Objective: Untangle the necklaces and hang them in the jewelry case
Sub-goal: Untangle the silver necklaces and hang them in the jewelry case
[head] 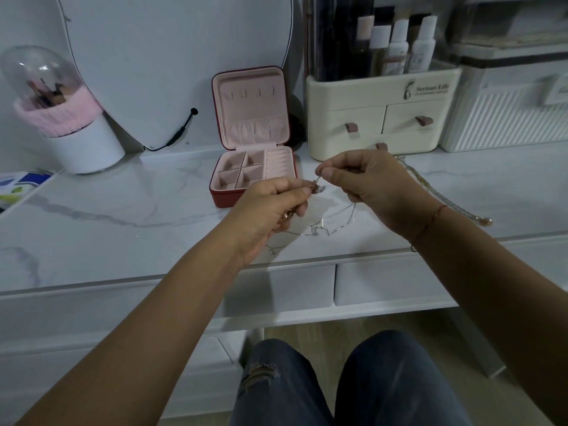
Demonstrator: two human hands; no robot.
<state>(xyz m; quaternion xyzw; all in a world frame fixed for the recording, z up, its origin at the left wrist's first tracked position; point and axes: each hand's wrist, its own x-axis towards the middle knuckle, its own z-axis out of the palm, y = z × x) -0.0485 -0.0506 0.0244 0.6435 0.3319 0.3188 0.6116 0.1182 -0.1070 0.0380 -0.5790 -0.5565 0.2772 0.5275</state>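
A thin silver necklace (333,224) hangs in tangled loops between my two hands above the marble table top (123,216). My left hand (270,207) pinches its small pendant end, and my right hand (365,179) pinches the chain just above it. A red jewelry case (253,142) with pink lining stands open behind my hands, its lid upright with a row of small hooks and nothing hanging on them. A second necklace (442,198), gold-green with a round pendant, lies on the table to the right of my right wrist.
A cream drawer organizer (381,118) with bottles stands at the back right, beside a white ribbed box (504,115). A white brush holder (80,142) with a clear dome and pink trim is at the back left. A mirror (172,56) with a black cable leans behind the case.
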